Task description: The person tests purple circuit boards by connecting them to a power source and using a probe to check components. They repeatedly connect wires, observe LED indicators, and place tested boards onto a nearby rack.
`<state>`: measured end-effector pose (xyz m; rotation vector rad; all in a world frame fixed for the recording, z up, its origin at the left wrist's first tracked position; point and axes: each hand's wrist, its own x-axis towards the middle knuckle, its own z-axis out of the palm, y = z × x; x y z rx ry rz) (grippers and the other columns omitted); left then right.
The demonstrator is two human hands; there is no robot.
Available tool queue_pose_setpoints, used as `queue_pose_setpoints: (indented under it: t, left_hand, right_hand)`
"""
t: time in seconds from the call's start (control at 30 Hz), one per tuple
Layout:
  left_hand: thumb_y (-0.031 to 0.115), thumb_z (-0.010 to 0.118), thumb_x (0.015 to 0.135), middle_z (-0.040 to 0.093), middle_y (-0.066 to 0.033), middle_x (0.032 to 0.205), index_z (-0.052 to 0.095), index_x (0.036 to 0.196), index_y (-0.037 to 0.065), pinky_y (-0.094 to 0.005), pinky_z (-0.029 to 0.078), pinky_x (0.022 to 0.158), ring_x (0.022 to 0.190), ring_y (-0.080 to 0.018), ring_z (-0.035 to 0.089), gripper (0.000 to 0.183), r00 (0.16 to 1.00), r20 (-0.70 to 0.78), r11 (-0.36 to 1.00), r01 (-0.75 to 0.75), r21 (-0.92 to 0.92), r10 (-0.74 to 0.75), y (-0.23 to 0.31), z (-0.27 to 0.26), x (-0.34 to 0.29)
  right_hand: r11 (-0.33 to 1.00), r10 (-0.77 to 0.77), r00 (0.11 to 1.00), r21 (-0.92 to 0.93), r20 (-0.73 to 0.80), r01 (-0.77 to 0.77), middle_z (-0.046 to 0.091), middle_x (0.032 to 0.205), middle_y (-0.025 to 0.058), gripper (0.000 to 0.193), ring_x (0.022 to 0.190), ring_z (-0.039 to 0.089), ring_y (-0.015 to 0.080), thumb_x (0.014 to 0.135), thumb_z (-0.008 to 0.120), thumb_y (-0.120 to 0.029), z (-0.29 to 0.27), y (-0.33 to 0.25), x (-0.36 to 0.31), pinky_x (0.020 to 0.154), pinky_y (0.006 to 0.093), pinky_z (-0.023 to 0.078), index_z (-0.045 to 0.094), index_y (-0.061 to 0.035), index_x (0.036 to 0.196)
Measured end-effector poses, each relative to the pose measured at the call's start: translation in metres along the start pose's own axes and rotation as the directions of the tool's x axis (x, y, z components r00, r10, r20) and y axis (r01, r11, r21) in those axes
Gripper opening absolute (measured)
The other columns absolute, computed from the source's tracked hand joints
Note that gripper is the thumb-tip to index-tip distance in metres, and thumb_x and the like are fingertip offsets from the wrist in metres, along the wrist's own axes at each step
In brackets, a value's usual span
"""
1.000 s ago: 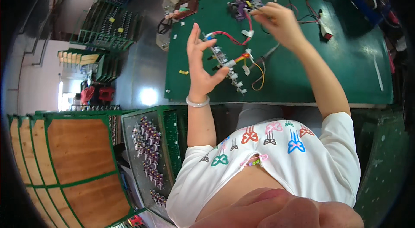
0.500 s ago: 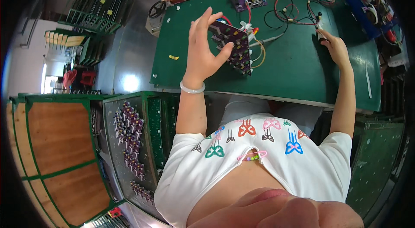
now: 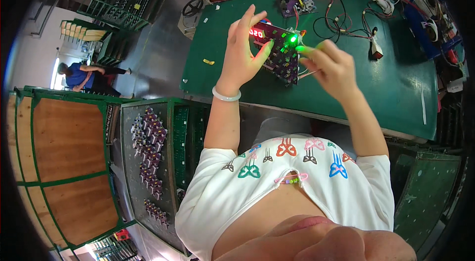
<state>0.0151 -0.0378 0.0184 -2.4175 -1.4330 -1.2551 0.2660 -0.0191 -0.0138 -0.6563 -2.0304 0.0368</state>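
My left hand, with a pale bangle at the wrist, grips the left side of a purple circuit board tilted up above the green bench. A red digit display glows beside its fingers, and a bright green light shines near the board's upper right. My right hand is at the board's right edge, fingers bent and pinched together. Green light falls on its fingertips; what they pinch is hidden. Farther right lies a white and red switch-like piece on a cord.
A second purple board lies at the back of the green bench, near tangled red and black leads. A blue rack with wires stands right. To my left, a cart carries several boards. Another person is in the far left background.
My right hand has left the corded piece at the right and come over to the board. The red display and green light now glow. A person has appeared at the far left.
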Motion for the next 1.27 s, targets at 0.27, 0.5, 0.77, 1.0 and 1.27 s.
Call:
queue_pose_setpoints:
  t: [0.27, 0.5, 0.77, 1.0, 1.27]
  left_hand:
    - [0.011, 0.086, 0.075, 0.043, -0.0178, 0.154, 0.035, 0.157, 0.006, -0.0424, 0.048, 0.107, 0.126, -0.0316, 0.057, 0.097, 0.987, -0.102, 0.977, 0.108, -0.185, -0.128, -0.001, 0.004, -0.008]
    - [0.006, 0.088, 0.073, 0.041, -0.0128, 0.157, 0.035, 0.154, 0.005, -0.0417, 0.049, 0.107, 0.130, -0.0309, 0.057, 0.097, 0.986, -0.122, 0.990, 0.104, -0.096, -0.116, -0.006, 0.003, -0.014]
    - [0.005, 0.088, 0.071, 0.041, -0.0128, 0.157, 0.036, 0.154, 0.005, -0.0413, 0.049, 0.108, 0.129, -0.0302, 0.057, 0.098, 0.979, -0.121, 0.980, 0.151, -0.127, -0.166, -0.002, 0.000, -0.012]
    - [0.004, 0.088, 0.071, 0.043, -0.0125, 0.155, 0.039, 0.152, 0.005, -0.0408, 0.049, 0.107, 0.129, -0.0301, 0.057, 0.094, 0.978, -0.128, 0.983, 0.150, -0.109, -0.164, -0.004, 0.001, -0.014]
    - [0.005, 0.086, 0.072, 0.043, -0.0121, 0.155, 0.039, 0.152, 0.005, -0.0416, 0.048, 0.109, 0.131, -0.0312, 0.056, 0.092, 0.981, -0.154, 0.992, 0.109, -0.068, -0.118, -0.010, 0.004, -0.014]
  right_hand:
    - [0.986, -0.134, 0.985, -0.117, -0.108, 0.121, 0.051, 0.081, 0.0006, 0.032, 0.058, 0.054, 0.0143, 0.078, 0.079, -0.014, 0.043, -0.016, 0.014, 0.051, 0.0299, 0.045, 0.080, -0.0186, 0.110]
    - [0.997, -0.079, 0.980, -0.023, -0.180, 0.076, 0.053, 0.083, 0.0023, 0.024, 0.058, 0.054, 0.0165, 0.071, 0.085, -0.011, 0.051, -0.015, 0.019, 0.051, 0.0310, 0.045, 0.080, -0.0146, 0.094]
    - [0.998, -0.064, 0.968, -0.010, -0.244, 0.064, 0.049, 0.081, 0.0028, 0.016, 0.054, 0.051, 0.0182, 0.076, 0.081, -0.019, 0.061, -0.018, 0.027, 0.049, 0.0326, 0.043, 0.068, -0.0123, 0.081]
    - [0.995, 0.061, 0.984, 0.088, -0.169, -0.046, 0.052, 0.091, 0.0086, 0.034, 0.064, 0.057, 0.0254, 0.077, 0.083, -0.023, 0.046, -0.035, 0.027, 0.056, 0.0364, 0.046, 0.058, -0.0094, 0.096]
    - [0.965, 0.168, 0.986, 0.202, 0.004, -0.166, 0.053, 0.102, 0.0185, 0.040, 0.078, 0.060, 0.0391, 0.089, 0.073, -0.009, 0.038, -0.033, 0.006, 0.072, 0.0507, 0.051, 0.048, -0.0033, 0.120]
